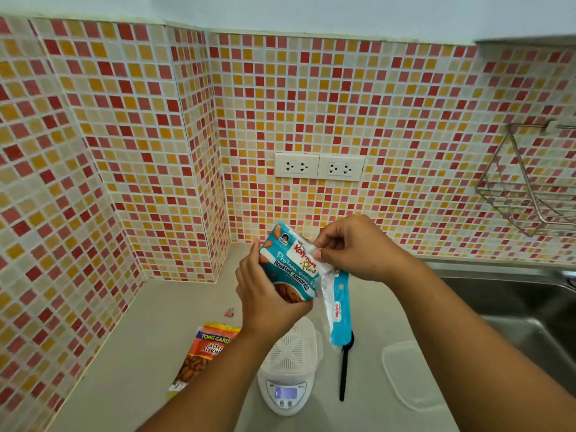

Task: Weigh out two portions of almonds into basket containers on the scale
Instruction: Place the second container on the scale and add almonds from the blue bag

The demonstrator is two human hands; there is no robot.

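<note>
Both hands' grip tilts almond packet [288, 269]; torn strip [338, 310] seemingly hangs downward.

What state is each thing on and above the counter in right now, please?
Blue almond packet: held up, top strip torn partly off.
Left hand: gripping the packet body.
Right hand: pinching the torn strip.
Orange almond bag: lying flat on the counter.
Scale: display lit, reading unreadable.
White basket: on the scale, looks empty.
Black spoon: lying on the counter.
Clear lid: lying flat.
Wire rack: empty.
</note>
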